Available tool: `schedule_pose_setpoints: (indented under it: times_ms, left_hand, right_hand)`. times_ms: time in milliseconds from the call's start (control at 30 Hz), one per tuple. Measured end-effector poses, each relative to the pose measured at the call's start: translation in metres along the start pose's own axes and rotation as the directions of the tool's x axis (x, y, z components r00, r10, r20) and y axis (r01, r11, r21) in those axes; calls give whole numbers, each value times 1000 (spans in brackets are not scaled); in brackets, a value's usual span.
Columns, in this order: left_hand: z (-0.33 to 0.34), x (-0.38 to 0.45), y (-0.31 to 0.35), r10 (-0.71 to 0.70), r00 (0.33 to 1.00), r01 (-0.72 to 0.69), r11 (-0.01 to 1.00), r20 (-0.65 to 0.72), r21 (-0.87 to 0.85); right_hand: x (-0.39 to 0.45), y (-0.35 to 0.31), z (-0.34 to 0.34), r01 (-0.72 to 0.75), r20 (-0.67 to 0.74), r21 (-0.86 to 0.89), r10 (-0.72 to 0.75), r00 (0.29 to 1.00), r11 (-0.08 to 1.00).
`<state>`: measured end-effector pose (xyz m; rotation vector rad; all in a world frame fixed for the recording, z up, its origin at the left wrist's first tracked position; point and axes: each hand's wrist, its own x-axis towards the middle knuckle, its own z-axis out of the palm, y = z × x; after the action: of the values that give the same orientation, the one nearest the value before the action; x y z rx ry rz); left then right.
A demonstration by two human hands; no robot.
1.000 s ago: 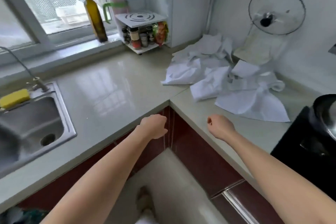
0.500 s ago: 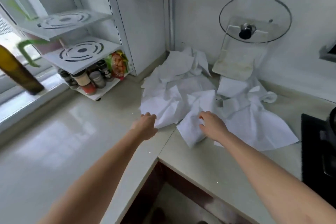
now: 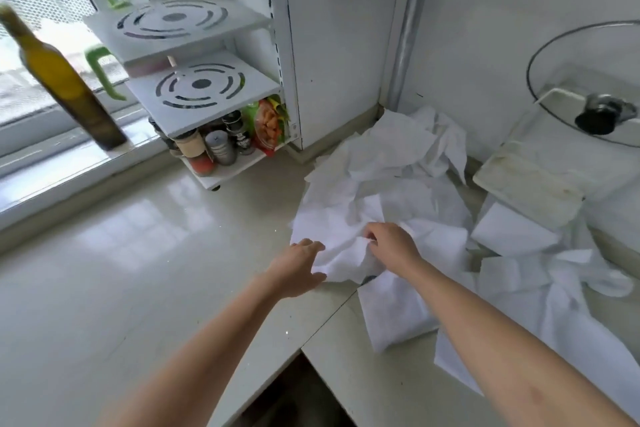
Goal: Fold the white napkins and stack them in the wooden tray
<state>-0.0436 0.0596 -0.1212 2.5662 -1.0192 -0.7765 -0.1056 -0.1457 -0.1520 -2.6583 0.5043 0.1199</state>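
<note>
The napkin (image 3: 341, 255) I'm after lies crumpled at the near left edge of the napkin pile (image 3: 408, 184), on the counter (image 3: 138, 288) in the corner. My right hand (image 3: 393, 246) has its fingers curled into its top folds, pinching the cloth. My left hand (image 3: 294, 269) takes its left edge between fingers above and thumb below. The rest of the pile spreads back toward the wall and off to the right, some pieces flat, some bunched. Behind the pile to the right, a tray (image 3: 530, 184) leans by the wall under a glass lid (image 3: 588, 87). To the left stands a white rack (image 3: 194, 87) with spice jars (image 3: 214, 146), and a bottle (image 3: 65, 83) on the sill.
</note>
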Motion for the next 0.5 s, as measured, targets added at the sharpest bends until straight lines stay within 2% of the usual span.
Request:
schedule_pose_setpoints:
  times_ms: [100, 200, 267, 400, 500]
  left_hand:
    - [-7, -5, -1, -25, 997, 5, 969, -78, -247]
    - [-24, -15, -3, -73, 985, -27, 831, -158, -555]
    - [-39, -23, -6, -104, 962, -96, 736, -253, -670]
    - [-64, -43, -5, -187, 864, -259, 630, -468, -732]
    - [-77, -57, -12, -235, 747, -316, 697, -621, -644]
  right_hand:
    - [17, -21, -18, 56, -15, 281, -54, 998, 958]
    - [28, -60, -54, 224, -33, 413, -232, 972, 883]
    - [30, -88, -78, 298, -88, 486, -293, 952, 822]
    - [26, -142, -109, 327, -93, 652, -356, 930, 684]
    - [20, -178, -117, 329, -54, 706, -415, 908, 627]
